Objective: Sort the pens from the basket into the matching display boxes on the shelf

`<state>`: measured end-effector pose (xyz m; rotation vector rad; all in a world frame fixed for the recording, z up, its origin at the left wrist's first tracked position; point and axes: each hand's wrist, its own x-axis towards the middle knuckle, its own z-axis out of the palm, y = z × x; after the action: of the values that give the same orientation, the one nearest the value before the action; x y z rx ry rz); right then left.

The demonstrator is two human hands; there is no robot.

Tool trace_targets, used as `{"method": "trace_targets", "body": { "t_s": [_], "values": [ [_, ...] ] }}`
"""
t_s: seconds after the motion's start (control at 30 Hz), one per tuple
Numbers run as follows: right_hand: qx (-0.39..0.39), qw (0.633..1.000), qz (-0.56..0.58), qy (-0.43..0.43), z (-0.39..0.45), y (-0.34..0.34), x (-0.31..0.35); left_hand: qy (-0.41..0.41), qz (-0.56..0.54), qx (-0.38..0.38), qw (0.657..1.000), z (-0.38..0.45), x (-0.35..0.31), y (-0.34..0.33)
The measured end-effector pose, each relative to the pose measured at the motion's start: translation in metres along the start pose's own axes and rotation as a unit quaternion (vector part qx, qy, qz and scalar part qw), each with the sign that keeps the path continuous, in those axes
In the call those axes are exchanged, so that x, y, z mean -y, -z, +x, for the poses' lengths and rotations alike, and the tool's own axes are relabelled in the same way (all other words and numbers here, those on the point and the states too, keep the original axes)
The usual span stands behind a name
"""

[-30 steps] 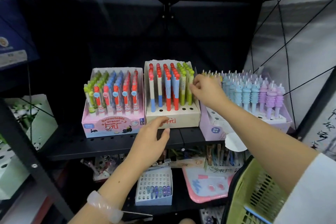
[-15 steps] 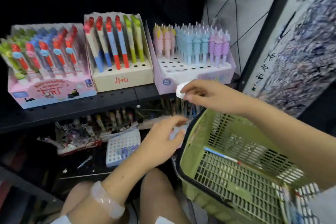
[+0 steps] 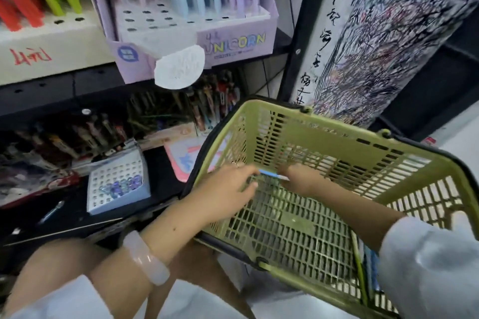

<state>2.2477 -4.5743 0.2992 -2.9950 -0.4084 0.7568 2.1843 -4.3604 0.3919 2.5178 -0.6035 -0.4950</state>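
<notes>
Pen first: a slim blue-and-white one lies on the floor of your green basket, near its far wall, with its long axis running left to right between your two hands. Your left hand has its fingers stretched out and loose, their tips at the pen's blue end. Your right hand sits at the white end; its fingers curl down over that end, though the blur leaves it unclear whether they have truly pinched it. The right looks the nearer to a grip. More pens seem to stand along the basket's right wall. The purple unicorn box waits on the shelf above, to the upper left.
</notes>
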Motion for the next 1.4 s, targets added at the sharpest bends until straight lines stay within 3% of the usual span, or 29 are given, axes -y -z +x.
{"method": "trace_targets", "body": {
  "t_s": [0.23, 0.5, 0.73, 0.87, 1.1, 1.4],
  "values": [
    [-0.048, 0.995, -0.073, -0.055, 0.030, -0.057, -0.001, 0.024, -0.023, -0.006, 0.999, 0.013, 0.011, -0.006],
    [-0.034, 0.998, -0.018, -0.057, -0.013, -0.049, -0.028, 0.006, -0.033, 0.044, 0.998, 0.021, -0.012, -0.019],
    [0.067, 0.965, 0.086, -0.240, -0.087, -0.068, -0.076, -0.015, -0.029, 0.135, 0.990, 0.024, -0.033, -0.037],
    [0.034, 0.944, 0.135, -0.300, -0.106, -0.088, -0.074, 0.002, -0.032, 0.141, 0.990, 0.025, -0.029, -0.040],
    [0.018, 0.951, 0.097, -0.294, -0.110, -0.094, -0.078, 0.027, -0.048, 0.123, 0.991, 0.025, -0.025, -0.044],
    [0.010, 0.926, 0.169, -0.338, -0.108, -0.116, -0.068, 0.022, -0.072, 0.103, 0.992, 0.022, -0.028, -0.047]
  ]
}}
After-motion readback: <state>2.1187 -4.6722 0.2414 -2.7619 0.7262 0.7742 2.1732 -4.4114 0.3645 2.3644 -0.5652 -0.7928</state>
